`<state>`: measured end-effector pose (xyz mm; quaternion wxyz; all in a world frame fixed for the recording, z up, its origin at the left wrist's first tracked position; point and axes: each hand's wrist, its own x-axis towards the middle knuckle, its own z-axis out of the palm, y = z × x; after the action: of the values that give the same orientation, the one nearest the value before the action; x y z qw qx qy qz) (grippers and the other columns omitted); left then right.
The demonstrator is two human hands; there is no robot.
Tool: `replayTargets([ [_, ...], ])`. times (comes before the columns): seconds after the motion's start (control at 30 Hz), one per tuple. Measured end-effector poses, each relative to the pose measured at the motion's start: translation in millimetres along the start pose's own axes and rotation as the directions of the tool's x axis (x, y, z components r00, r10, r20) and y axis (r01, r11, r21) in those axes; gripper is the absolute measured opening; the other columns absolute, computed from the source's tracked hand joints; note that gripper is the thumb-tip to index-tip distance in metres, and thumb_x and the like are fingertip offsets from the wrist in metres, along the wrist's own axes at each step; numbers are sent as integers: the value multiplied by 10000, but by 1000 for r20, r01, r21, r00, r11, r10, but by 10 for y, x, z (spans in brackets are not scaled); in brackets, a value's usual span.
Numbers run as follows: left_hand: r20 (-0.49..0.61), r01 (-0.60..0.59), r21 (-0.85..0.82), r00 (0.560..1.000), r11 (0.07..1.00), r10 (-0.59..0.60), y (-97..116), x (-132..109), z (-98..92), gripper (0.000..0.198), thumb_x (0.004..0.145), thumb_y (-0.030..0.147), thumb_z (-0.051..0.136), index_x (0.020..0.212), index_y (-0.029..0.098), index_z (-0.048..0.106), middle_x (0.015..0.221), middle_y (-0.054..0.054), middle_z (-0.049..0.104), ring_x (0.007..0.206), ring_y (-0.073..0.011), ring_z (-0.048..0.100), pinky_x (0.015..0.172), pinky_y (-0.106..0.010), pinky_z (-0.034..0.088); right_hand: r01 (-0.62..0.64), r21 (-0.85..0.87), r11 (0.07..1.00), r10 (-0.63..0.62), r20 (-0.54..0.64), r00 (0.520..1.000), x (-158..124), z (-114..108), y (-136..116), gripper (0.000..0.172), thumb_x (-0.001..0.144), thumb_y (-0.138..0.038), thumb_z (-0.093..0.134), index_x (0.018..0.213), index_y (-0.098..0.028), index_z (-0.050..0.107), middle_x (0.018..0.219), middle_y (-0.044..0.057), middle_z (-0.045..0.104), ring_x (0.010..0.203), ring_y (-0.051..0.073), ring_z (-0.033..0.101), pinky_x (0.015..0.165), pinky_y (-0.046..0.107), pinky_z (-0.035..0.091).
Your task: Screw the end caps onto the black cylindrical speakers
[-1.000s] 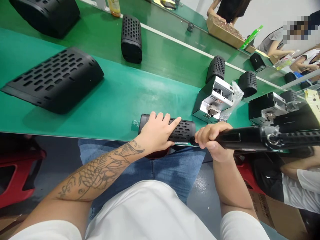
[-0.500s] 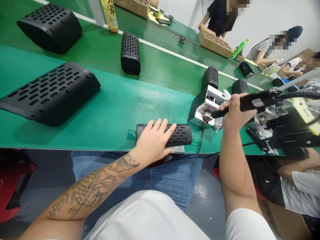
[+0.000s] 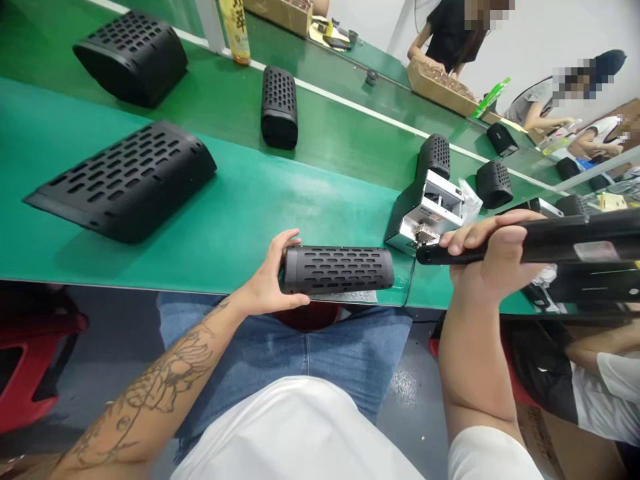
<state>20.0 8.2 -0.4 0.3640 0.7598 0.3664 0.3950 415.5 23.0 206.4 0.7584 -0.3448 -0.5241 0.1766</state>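
Observation:
A black slotted housing (image 3: pixel 343 270) lies lengthwise near the front edge of the green table. My left hand (image 3: pixel 270 280) grips its left end, with fingers along the far side and the thumb along the near side. My right hand (image 3: pixel 493 257) is closed around a black electric screwdriver (image 3: pixel 570 241), held nearly level. The screwdriver's front end is at the outlet of a silver and black screw feeder (image 3: pixel 430 207). Whether its bit touches a screw there is too small to tell.
A large slotted housing (image 3: pixel 130 180) rests on the table at left, with another (image 3: pixel 133 57) behind it. A smaller housing (image 3: pixel 279 107) and a yellow-labelled bottle (image 3: pixel 235 33) stand farther back. Across the table, people work beside a cardboard box (image 3: pixel 440 87). A red stool (image 3: pixel 35 360) is at left.
My left hand has slid from the top of the housing to its left end and now grips it. The screwdriver is lower and more level, its front end still by the screw feeder.

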Motion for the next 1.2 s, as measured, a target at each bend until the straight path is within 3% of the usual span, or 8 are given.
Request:
replayTargets([
  [0.17, -6, -54, -19, 999, 998, 54, -8, -18, 64, 1449, 887, 653, 1161, 2032, 362, 324, 2007, -231, 461, 1855, -550, 561, 1559, -799, 486, 97, -259, 961, -141, -160, 977, 278, -83, 374, 555, 953, -668, 1106, 948, -268, 722, 601, -97, 671, 456, 147, 620, 469, 303, 555],
  [0.3, -15, -61, -13, 998, 998, 61, -33, -5, 83, 1368, 925, 571, 1143, 2015, 345, 348, 1977, -227, 497, 1831, -513, 602, 1544, -748, 532, 16, -325, 946, -67, -145, 987, 433, -321, 775, 549, 992, -717, 1026, 903, -309, 669, 576, -118, 625, 449, 154, 601, 482, 319, 537],
  [0.5, -26, -39, -11, 999, 999, 39, -45, 8, 104, 1331, 914, 568, 1150, 1981, 323, 393, 1945, -249, 546, 1799, -513, 642, 1527, -744, 548, -12, -289, 957, -21, -112, 993, 274, -456, 828, 599, 983, -779, 1013, 896, -305, 657, 602, -131, 596, 459, 150, 601, 535, 338, 606],
  [0.63, -10, -45, -9, 999, 999, 45, -19, 15, 102, 1330, 931, 548, 1140, 1989, 329, 363, 1941, -249, 541, 1809, -509, 632, 1533, -746, 534, -12, -272, 962, -15, -97, 995, 214, -411, 633, 597, 961, -764, 1052, 909, -287, 697, 601, -107, 593, 466, 162, 595, 516, 334, 573],
  [0.77, -8, -44, -10, 999, 999, 44, 1, 25, 101, 1354, 922, 530, 1143, 1998, 340, 345, 1930, -235, 551, 1782, -496, 661, 1524, -718, 551, -4, -90, 996, -2, -73, 997, 32, -214, 190, 522, 1002, -688, 1056, 976, -298, 710, 633, -120, 582, 457, 156, 570, 502, 333, 602],
  [0.97, -28, -120, 81, 992, 990, 122, 77, 46, 98, 1353, 926, 564, 1099, 2014, 304, 338, 1949, -265, 543, 1805, -515, 628, 1520, -737, 539, -50, 101, 994, 23, 251, 968, -433, 219, -442, 480, 1065, -789, 970, 1050, -346, 784, 622, -122, 607, 376, 141, 490, 471, 321, 602],
  [1.1, -181, -294, 294, 917, 909, 355, 468, 8, 191, 1033, 1012, 576, 991, 1916, 319, 562, 1865, -227, 685, 1783, -530, 641, 1590, -828, 360, -90, 203, 975, 10, 367, 930, -691, 427, -671, 414, 1129, -758, 919, 1089, -358, 822, 640, -109, 631, 388, 135, 477, 507, 332, 607],
  [1.2, -149, -366, 315, 892, 876, 426, 867, 0, 301, 696, 1103, 444, 885, 1776, 356, 733, 1694, -150, 843, 1706, -463, 721, 1597, -774, 357, -190, 209, 959, 92, 406, 909, -837, 495, -862, 412, 1106, -740, 969, 1155, -345, 860, 715, -77, 699, 473, 172, 591, 601, 403, 665],
])
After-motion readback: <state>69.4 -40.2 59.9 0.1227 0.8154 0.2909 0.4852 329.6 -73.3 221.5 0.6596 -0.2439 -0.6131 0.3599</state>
